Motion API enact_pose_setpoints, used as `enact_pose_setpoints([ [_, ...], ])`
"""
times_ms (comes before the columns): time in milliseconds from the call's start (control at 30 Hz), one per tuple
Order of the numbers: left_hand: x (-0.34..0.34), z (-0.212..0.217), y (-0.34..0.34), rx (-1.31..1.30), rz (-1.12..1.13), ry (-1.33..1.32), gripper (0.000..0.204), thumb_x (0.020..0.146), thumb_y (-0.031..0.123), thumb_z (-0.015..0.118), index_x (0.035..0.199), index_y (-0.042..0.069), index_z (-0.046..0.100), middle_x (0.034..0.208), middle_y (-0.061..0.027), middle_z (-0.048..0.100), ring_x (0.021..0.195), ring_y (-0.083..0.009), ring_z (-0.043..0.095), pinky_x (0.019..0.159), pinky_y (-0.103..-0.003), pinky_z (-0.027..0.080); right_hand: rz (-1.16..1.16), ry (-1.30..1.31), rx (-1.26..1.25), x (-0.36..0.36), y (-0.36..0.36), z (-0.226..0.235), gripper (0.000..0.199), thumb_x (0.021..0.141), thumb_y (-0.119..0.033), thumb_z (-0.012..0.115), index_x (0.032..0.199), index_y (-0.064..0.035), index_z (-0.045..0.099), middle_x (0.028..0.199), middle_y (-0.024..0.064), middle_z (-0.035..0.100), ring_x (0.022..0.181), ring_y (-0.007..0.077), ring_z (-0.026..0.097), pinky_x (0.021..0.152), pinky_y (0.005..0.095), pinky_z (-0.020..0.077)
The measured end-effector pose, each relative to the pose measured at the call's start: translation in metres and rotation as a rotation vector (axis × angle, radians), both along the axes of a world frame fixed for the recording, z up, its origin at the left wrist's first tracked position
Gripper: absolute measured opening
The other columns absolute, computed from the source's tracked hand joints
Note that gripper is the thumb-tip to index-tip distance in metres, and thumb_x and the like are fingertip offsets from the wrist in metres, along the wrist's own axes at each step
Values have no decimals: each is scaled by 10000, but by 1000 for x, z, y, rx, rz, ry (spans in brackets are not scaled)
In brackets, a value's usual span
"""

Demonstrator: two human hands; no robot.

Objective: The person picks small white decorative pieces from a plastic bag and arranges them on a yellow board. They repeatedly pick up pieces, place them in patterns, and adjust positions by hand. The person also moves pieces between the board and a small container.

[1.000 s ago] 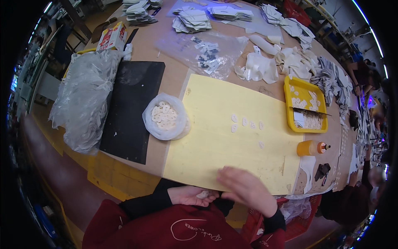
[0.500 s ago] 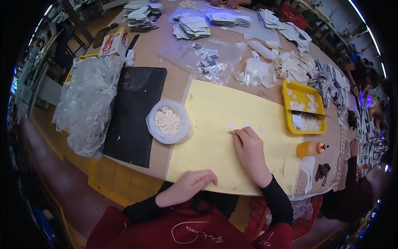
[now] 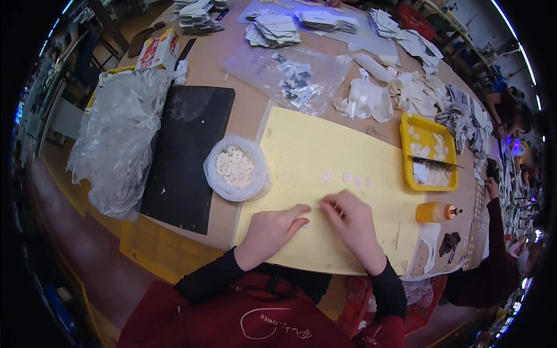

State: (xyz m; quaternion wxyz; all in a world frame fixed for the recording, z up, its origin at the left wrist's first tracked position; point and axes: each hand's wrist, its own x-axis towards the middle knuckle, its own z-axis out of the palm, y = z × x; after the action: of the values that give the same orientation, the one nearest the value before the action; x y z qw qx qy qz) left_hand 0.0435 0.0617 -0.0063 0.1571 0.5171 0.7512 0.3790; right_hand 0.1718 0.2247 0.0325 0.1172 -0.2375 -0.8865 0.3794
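Note:
My left hand [image 3: 271, 233] is over the near part of a yellow sheet [image 3: 296, 145], thumb and forefinger stretched to the right with a gap between them. A small pale piece [image 3: 306, 225] shows at its thumb tip; whether it is touched I cannot tell. Beside it, my right hand [image 3: 355, 227] has its fingers curled into a pinch, and what they hold, if anything, is hidden. Beyond the right hand, several small whitish cut pieces [image 3: 346, 176] lie in a loose row. A plastic bag [image 3: 212, 174] of pale ring-like pieces [image 3: 234, 165] stands left on the sheet's edge.
A black board [image 3: 188, 151] and crumpled clear plastic [image 3: 116, 139] lie left. To the right are a yellow tray [image 3: 406, 156] with pale pieces and an orange bottle [image 3: 428, 212]. Stacked cut panels [image 3: 272, 30] and a clear bag [image 3: 325, 81] lie beyond. Other people work at right.
My left hand has moved up and right onto the sheet, its thumb and forefinger now stretched out. My right hand has drawn back from the row toward it. Another pale piece shows in the row.

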Motion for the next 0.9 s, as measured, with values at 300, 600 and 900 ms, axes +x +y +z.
enact_pose_setpoints([
  [300,15,12,-6,-159,59,109,335,941,396,704,1127,121,662,639,-80,653,562,-266,663,519,-383,497,58,82,166,-21,28,-15,165,898,-59,722,1044,16,715,965,132,625,880,308,644,768,391,538],
  [600,-1,9,-9,-99,-57,-41,314,944,394,700,1102,124,662,642,-81,655,562,-285,657,516,-394,492,135,33,75,3,4,-10,159,902,-73,722,1043,-3,703,925,128,631,851,317,648,752,398,543],
  [900,15,10,1,-177,113,111,340,942,405,712,1074,103,627,566,-79,595,523,-283,637,500,-390,484,42,72,109,0,2,-22,237,875,-93,765,1086,-6,699,954,119,628,855,296,656,750,375,542],
])
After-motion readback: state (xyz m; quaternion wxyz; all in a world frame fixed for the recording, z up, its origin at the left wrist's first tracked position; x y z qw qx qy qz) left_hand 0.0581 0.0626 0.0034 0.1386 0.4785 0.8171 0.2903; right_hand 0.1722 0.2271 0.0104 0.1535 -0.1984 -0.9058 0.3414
